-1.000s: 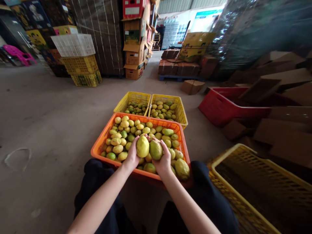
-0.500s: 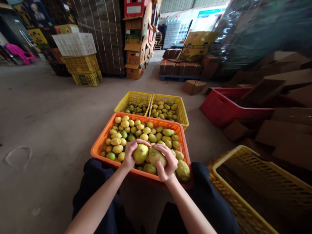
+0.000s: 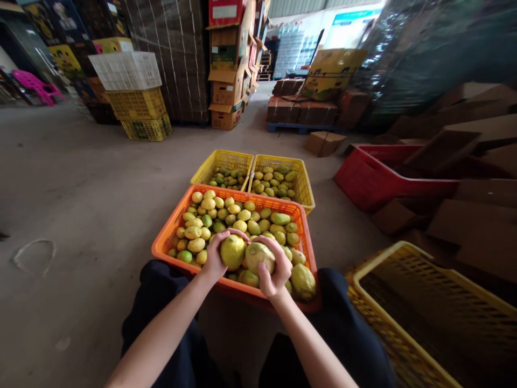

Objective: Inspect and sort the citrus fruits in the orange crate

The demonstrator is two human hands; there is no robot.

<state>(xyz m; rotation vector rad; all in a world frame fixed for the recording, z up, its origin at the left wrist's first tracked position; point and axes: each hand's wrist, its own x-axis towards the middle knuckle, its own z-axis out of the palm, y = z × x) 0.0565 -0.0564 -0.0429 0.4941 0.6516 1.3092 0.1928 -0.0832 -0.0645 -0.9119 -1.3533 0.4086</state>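
While we've got both hands busy over the orange crate (image 3: 160,248), each one has a lemon in it. Our left hand (image 3: 214,257) is cupped around a round yellow lemon (image 3: 233,252), fingers curled over its far side. Our right hand (image 3: 280,267) is wrapped around a paler lemon (image 3: 258,257), thumb pressed on the near side and fingers over the top. Both are inside the crate's front edge, a bit right of its middle, side by side; can't tell if they touch. Below them it's a whole heap of lemons, with one big lumpy lemon (image 3: 303,281) by the front right corner and a bright green one (image 3: 184,256) by the front left. Up against the back edge we've got the left yellow crate (image 3: 202,171) and right yellow crate (image 3: 306,186), both with more fruit inside.
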